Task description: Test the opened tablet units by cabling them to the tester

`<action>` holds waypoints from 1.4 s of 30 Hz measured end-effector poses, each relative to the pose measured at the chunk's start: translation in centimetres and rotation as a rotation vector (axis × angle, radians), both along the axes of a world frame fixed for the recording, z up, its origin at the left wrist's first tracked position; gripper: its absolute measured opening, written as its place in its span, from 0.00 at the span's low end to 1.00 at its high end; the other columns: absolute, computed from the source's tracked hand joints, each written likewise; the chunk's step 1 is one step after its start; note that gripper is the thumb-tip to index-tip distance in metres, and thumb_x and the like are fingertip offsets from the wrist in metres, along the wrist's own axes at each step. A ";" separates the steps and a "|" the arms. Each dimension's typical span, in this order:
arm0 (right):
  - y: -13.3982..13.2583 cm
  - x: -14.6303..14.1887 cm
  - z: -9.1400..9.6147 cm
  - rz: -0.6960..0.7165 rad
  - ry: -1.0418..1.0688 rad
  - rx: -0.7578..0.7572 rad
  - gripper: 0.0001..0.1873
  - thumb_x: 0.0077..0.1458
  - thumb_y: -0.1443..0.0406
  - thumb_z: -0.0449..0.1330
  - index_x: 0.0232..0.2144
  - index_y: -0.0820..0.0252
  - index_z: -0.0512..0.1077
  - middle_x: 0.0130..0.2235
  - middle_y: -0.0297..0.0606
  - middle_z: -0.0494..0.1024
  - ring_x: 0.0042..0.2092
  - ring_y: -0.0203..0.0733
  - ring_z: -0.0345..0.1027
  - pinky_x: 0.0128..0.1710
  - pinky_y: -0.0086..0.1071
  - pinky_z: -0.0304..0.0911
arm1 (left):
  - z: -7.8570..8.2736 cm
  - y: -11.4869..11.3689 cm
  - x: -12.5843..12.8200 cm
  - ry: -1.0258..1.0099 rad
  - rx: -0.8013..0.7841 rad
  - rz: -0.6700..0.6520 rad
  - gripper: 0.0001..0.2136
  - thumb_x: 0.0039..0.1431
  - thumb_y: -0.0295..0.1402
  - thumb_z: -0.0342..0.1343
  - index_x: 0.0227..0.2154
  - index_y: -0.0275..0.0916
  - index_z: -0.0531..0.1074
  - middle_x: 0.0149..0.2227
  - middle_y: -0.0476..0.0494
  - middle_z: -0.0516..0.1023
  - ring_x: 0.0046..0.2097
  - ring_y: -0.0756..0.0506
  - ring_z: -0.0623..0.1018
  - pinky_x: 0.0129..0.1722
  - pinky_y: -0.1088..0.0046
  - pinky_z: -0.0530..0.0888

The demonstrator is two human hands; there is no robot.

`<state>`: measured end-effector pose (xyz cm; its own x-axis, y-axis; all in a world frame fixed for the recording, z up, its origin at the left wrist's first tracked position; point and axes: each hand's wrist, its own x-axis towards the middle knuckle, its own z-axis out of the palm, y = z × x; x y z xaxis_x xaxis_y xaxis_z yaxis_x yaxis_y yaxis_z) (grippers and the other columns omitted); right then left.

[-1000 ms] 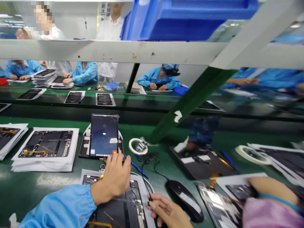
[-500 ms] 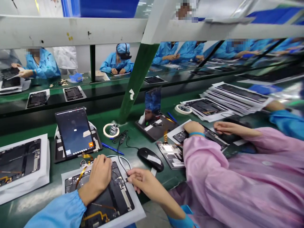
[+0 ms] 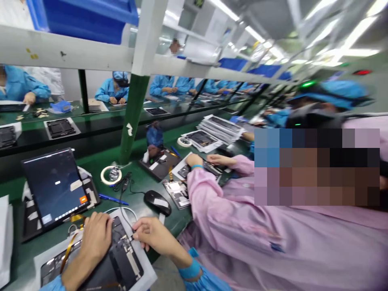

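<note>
An opened tablet body (image 3: 117, 258), its inner parts and strips showing, lies on white sheets (image 3: 148, 277) in front of me. My left hand (image 3: 97, 234) rests over its upper part with the palm down; its fingertips are partly hidden. At the tablet's right edge my right hand (image 3: 153, 234) pinches the plug of a thin cable (image 3: 122, 212). An orange flex ribbon (image 3: 67, 252) runs beside my left hand. Behind it a lit tablet screen (image 3: 54, 188) leans up, showing a dark display with small icons.
A black mouse (image 3: 157, 202), a blue pen (image 3: 113, 199) and a tape roll (image 3: 103, 176) lie beyond my hands. Close on the right, a co-worker in a pink sleeve (image 3: 209, 202) handles another tablet. A green post (image 3: 133, 117) rises from the bench; stacked tablets (image 3: 221, 127) lie farther back.
The view has swung to the right and tilted up, so bench things appear farther left and the co-worker's head comes into view. My hands keep their places at the tablet.
</note>
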<state>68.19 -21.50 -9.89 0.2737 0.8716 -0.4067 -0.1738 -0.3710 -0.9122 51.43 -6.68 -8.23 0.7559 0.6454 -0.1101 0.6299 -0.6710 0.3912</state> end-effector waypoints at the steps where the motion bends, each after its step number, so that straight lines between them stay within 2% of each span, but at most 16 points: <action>1: 0.1 0.1 0.0 -0.005 -0.006 0.001 0.20 0.42 0.60 0.68 0.36 0.66 0.71 0.24 0.30 0.73 0.22 0.32 0.66 0.18 0.24 0.59 | 0.0 0.2 0.1 0.000 -0.009 0.001 0.19 0.71 0.36 0.38 0.40 0.38 0.75 0.42 0.40 0.77 0.48 0.38 0.71 0.48 0.59 0.63; 6: 0.4 0.2 0.2 -0.013 -0.013 0.002 0.20 0.40 0.61 0.68 0.35 0.66 0.72 0.24 0.31 0.74 0.21 0.32 0.66 0.17 0.24 0.57 | -0.2 0.7 0.3 -0.024 -0.025 0.015 0.22 0.70 0.39 0.35 0.40 0.39 0.75 0.38 0.39 0.76 0.45 0.38 0.73 0.48 0.58 0.64; 11: 0.1 -0.1 0.0 -0.045 -0.035 0.022 0.18 0.43 0.61 0.69 0.35 0.65 0.72 0.24 0.31 0.75 0.23 0.33 0.68 0.19 0.24 0.59 | -0.3 0.8 0.3 -0.132 -0.113 0.049 0.21 0.66 0.45 0.38 0.41 0.43 0.76 0.36 0.43 0.79 0.42 0.40 0.76 0.49 0.59 0.65; 17: -0.6 -1.1 -0.5 -0.148 -0.064 0.041 0.17 0.44 0.58 0.69 0.32 0.65 0.74 0.26 0.38 0.78 0.29 0.41 0.75 0.24 0.27 0.62 | -0.8 1.0 0.3 -0.202 -0.206 0.111 0.23 0.63 0.50 0.41 0.42 0.45 0.79 0.44 0.47 0.82 0.43 0.39 0.77 0.51 0.59 0.67; 22: -1.0 -2.9 -0.9 -0.275 -0.223 0.050 0.16 0.49 0.56 0.67 0.32 0.65 0.78 0.29 0.39 0.79 0.30 0.40 0.72 0.30 0.30 0.62 | -1.2 1.1 0.3 -0.231 -0.217 0.117 0.25 0.62 0.52 0.41 0.42 0.47 0.81 0.46 0.47 0.82 0.41 0.40 0.78 0.49 0.61 0.69; 26: -1.7 -4.6 -0.7 -0.349 -0.384 0.025 0.17 0.45 0.61 0.69 0.38 0.63 0.79 0.32 0.37 0.78 0.33 0.39 0.68 0.34 0.31 0.62 | -1.4 1.0 0.1 -0.249 -0.214 0.122 0.25 0.63 0.51 0.42 0.43 0.46 0.81 0.47 0.46 0.82 0.45 0.40 0.78 0.49 0.62 0.70; 30: -2.2 -5.4 -0.2 -0.313 -0.522 0.049 0.18 0.42 0.70 0.67 0.39 0.59 0.78 0.37 0.36 0.73 0.37 0.40 0.65 0.37 0.32 0.61 | -1.4 0.9 0.0 -0.261 -0.195 0.112 0.24 0.64 0.49 0.42 0.43 0.46 0.81 0.47 0.46 0.82 0.46 0.40 0.78 0.50 0.63 0.71; 36: -2.4 -5.1 -0.3 -0.254 -0.587 0.083 0.14 0.48 0.68 0.64 0.40 0.58 0.77 0.37 0.38 0.72 0.37 0.41 0.64 0.38 0.34 0.61 | -1.1 0.6 0.2 -0.258 -0.166 0.116 0.20 0.65 0.45 0.45 0.43 0.46 0.81 0.44 0.46 0.82 0.44 0.41 0.79 0.50 0.61 0.73; 42: -3.0 -5.1 -0.3 -0.136 -0.709 0.129 0.12 0.56 0.67 0.61 0.43 0.58 0.76 0.37 0.38 0.72 0.39 0.42 0.65 0.39 0.34 0.61 | -0.8 0.2 0.2 -0.205 -0.166 0.111 0.18 0.68 0.41 0.45 0.44 0.44 0.80 0.45 0.45 0.82 0.48 0.41 0.78 0.52 0.62 0.71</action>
<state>63.04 -24.52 -10.16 0.5420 0.8403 0.0116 0.4380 -0.2706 -0.8573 51.62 -6.49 -9.06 0.6989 0.7114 -0.0738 0.5925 -0.5181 0.6168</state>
